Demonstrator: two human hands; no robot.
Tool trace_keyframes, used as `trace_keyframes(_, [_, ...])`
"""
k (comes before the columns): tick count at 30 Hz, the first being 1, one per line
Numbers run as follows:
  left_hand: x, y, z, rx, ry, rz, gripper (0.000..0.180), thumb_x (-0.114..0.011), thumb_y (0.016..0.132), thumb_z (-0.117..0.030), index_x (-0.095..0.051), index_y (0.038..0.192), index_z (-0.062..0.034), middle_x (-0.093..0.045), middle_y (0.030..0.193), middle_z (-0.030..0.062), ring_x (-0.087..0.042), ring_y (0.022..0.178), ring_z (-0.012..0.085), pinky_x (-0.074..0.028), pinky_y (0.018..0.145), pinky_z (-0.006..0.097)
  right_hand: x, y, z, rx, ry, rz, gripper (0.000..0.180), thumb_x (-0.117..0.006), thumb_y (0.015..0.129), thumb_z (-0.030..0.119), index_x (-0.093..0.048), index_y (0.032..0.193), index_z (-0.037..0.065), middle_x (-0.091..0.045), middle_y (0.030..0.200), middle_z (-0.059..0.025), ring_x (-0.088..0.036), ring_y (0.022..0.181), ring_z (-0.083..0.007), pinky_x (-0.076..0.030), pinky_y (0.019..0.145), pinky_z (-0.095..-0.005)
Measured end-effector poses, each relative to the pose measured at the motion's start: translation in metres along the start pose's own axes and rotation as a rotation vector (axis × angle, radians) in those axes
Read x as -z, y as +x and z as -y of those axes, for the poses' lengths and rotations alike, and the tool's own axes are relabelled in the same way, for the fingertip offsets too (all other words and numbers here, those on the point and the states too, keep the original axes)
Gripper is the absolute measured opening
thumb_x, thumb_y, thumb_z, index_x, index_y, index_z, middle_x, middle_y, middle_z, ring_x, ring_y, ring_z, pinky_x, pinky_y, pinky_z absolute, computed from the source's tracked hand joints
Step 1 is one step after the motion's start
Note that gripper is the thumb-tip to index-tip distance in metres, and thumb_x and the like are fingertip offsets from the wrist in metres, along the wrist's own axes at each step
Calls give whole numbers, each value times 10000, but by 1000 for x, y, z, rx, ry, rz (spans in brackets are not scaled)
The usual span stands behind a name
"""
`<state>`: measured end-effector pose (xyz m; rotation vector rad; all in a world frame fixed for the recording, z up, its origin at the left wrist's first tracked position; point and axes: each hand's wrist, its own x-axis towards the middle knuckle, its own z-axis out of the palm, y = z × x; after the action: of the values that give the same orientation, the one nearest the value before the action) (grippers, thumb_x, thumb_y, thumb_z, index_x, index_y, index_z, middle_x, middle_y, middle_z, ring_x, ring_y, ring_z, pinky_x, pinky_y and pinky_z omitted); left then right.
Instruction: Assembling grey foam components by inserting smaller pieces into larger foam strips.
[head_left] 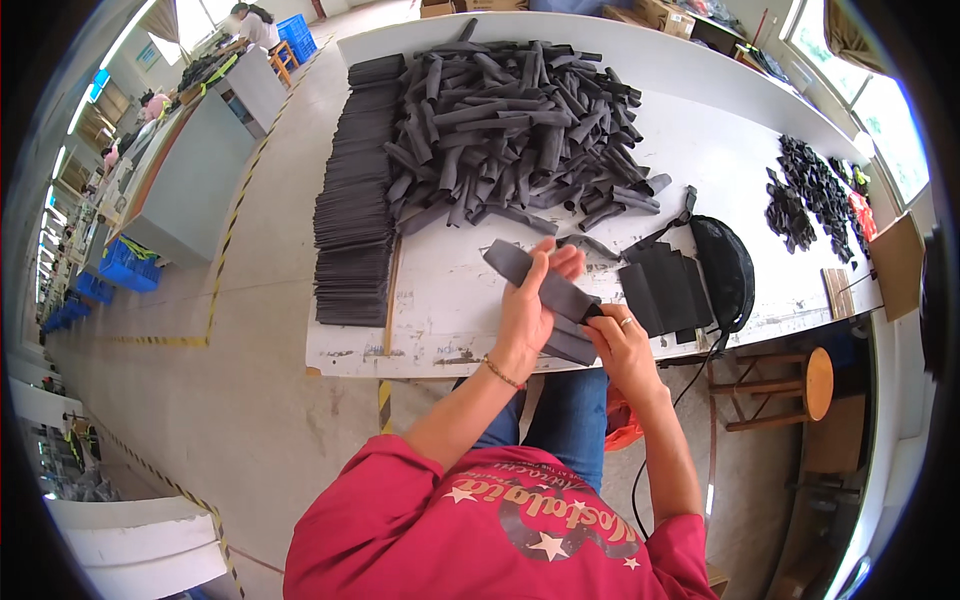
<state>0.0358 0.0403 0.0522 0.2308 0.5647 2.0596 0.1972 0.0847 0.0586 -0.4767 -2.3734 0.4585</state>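
My left hand [528,305] grips a dark grey fabric strip [525,270] that slants up to the left over the white table [440,300]. My right hand [622,338] pinches the strip's lower right end, with a ring on one finger. Under the hands lies a second folded grey piece [568,346]. Just right of my hands sits a small stack of flat grey pieces [665,290] beside a black rounded pouch [728,270].
A big heap of rolled grey fabric tubes [520,130] fills the table's middle, with a long row of stacked flat pieces [355,190] on its left edge. Small black parts [810,195] lie far right. A wooden stool [800,385] stands at the right; blue crates [128,265] sit left.
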Motion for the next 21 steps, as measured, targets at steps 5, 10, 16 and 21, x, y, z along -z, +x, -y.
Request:
trace_keyframes(5, [-8, -4, 9, -31, -4, 61, 339, -516, 1016, -251, -545, 1191, 38, -677, 1014, 148, -656, 1031, 299, -490, 1007, 418, -4, 13, 5, 32, 84, -97, 160, -710, 781, -39, -604, 891, 7, -600, 929, -135, -613, 782, -333, -504, 665, -394])
trace_keyframes(10, [-5, -5, 14, -68, -22, 62, 325, -511, 1019, -240, -546, 1187, 36, -679, 1010, 149, -658, 1024, 295, -495, 994, 408, -7, 17, 8, 15, 136, -131, 159, -714, 774, -47, -609, 883, 5, -611, 901, -124, -614, 756, -320, -499, 653, -376])
trace_keyframes(16, [-4, -6, 16, -81, -13, 50, 313, -508, 1022, -229, -548, 1189, 33, -678, 1012, 147, -657, 1024, 289, -490, 996, 402, -10, 17, 5, 2, 145, -134, 139, -715, 772, -44, -623, 866, -1, -619, 904, -125, -616, 751, -316, -495, 649, -369])
trace_keyframes(21, [-2, -5, 18, -112, -10, 50, 314, -506, 1023, -228, -544, 1194, 34, -676, 1018, 146, -654, 1028, 286, -487, 996, 400, -14, 17, 3, -2, 146, -103, 171, -717, 745, -52, -620, 878, -7, -615, 939, -131, -622, 789, -320, -511, 667, -389])
